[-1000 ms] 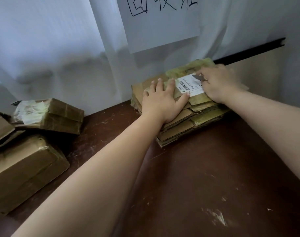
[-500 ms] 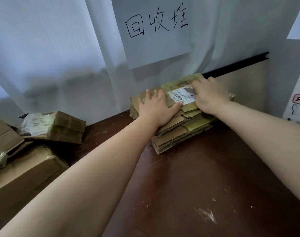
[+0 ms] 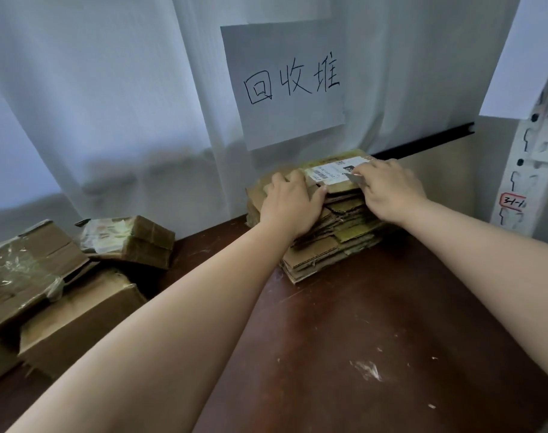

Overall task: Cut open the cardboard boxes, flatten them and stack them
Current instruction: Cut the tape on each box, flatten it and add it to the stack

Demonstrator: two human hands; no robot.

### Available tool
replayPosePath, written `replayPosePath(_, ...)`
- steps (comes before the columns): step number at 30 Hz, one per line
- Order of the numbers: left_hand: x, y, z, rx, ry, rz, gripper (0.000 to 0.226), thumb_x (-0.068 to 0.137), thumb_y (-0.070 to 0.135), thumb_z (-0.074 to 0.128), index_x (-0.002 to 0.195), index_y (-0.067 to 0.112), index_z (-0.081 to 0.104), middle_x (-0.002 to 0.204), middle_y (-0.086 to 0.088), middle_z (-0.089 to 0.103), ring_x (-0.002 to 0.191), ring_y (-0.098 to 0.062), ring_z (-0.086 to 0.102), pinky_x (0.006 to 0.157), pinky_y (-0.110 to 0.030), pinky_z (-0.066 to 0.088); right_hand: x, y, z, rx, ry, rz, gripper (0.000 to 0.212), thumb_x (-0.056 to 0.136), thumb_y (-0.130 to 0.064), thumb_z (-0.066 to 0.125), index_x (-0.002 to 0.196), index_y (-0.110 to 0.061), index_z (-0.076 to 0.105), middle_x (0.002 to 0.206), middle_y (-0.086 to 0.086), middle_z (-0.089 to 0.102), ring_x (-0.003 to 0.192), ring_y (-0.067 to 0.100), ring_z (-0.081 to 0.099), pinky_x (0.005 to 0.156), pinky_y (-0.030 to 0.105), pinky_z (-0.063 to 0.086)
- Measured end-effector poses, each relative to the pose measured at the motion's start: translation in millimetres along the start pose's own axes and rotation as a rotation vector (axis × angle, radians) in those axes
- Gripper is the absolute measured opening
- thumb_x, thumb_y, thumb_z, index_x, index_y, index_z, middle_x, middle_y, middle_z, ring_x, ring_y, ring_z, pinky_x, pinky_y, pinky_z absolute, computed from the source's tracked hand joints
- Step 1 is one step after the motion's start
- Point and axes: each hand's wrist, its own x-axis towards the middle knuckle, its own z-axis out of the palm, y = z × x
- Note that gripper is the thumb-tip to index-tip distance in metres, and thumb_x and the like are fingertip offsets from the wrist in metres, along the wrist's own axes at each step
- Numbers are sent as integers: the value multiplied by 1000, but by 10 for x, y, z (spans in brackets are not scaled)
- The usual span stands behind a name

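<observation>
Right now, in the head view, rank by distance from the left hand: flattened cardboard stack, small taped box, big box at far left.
1. flattened cardboard stack: under the left hand.
2. small taped box: leftward, by the curtain.
3. big box: farthest, lower left.

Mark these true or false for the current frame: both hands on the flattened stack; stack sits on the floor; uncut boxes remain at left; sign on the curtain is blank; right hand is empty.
1. Both hands are on the flattened cardboard stack. True: the left hand and the right hand both rest on its top.
2. The stack sits on the floor. False: it sits on the dark brown table, against the white curtain.
3. Boxes not yet flattened remain at left. True: taped boxes lie there.
4. The paper sign is blank. False: it bears three handwritten characters.
5. The right hand is empty. False: it holds a small grey blade at the shipping label.
</observation>
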Motion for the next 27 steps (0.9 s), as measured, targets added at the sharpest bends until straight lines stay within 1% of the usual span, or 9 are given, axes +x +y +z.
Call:
replayPosePath(5, -110, 14, -133, 151, 8, 58, 60, 96, 58, 33, 138, 17, 42, 140, -16, 44, 132, -37, 36, 107, -52, 32, -116, -10, -223, -20, 2, -22, 33, 99, -19, 38, 127, -18, 54, 136, 6, 53, 126, 31, 41, 97, 39, 33)
replayPosePath(11, -253, -65, -324, 215, 35, 140, 62, 97, 57, 33, 146, 18, 33, 153, -14, 29, 146, -35, 12, 114, -56, 20, -228, -104, -400, -24, 28, -29, 32, 99, -18, 37, 127, -14, 52, 138, 6, 50, 127, 31, 37, 97, 41, 34)
replayPosePath(14, -389, -133, -417, 265, 41, 179, 62, 98, 56, 32, 146, 18, 32, 155, -13, 26, 147, -34, 9, 115, -55, 18, -285, -268, -510, 47, 125, -68, 28, 99, -17, 39, 122, -10, 54, 124, 9, 58, 113, 32, 46, 82, 39, 37)
replayPosePath(15, -441, -170, -449, 267, 47, 185, 62, 98, 56, 32, 146, 18, 32, 155, -13, 25, 148, -33, 8, 116, -54, 18, -309, -338, -550, 97, 173, -65, 26, 99, -17, 39, 118, -10, 54, 113, 10, 61, 103, 31, 50, 73, 36, 37)
replayPosePath(17, -576, -258, -515, 243, 69, 191, 61, 98, 55, 33, 146, 17, 33, 155, -12, 26, 148, -31, 7, 116, -54, 17, -339, -471, -612, 165, 213, -21, 22, 101, -23, 37, 109, -11, 54, 91, 6, 58, 82, 28, 50, 63, 33, 31)
replayPosePath(18, -660, -312, -545, 231, 78, 195, 59, 98, 54, 34, 145, 17, 34, 155, -12, 26, 148, -31, 7, 116, -53, 16, -350, -536, -625, 166, 192, -6, 23, 102, -26, 37, 106, -12, 54, 87, 4, 55, 78, 28, 49, 61, 33, 31)
replayPosePath(21, -939, -529, -638, 252, 71, 201, 58, 98, 52, 36, 145, 18, 33, 155, -10, 26, 148, -29, 5, 117, -54, 15, -421, -758, -599, 156, 100, -23, 19, 100, -31, 39, 97, -16, 49, 89, 4, 55, 85, 31, 54, 65, 34, 36)
replayPosePath(24, -1183, -811, -763, 330, 52, 181, 60, 97, 51, 38, 147, 19, 29, 156, -12, 23, 149, -29, 3, 117, -53, 15, -537, -1053, -510, 200, 40, -37, 17, 98, -32, 44, 97, -15, 50, 92, 7, 59, 87, 32, 55, 66, 35, 39)
replayPosePath(27, -1434, -1089, -961, 337, 72, 141, 60, 97, 48, 42, 147, 19, 29, 156, -12, 23, 149, -28, 3, 117, -52, 16, -649, -1433, -405, 238, 4, -59, 17, 97, -30, 46, 93, -14, 51, 99, 12, 61, 93, 35, 57, 66, 34, 36)
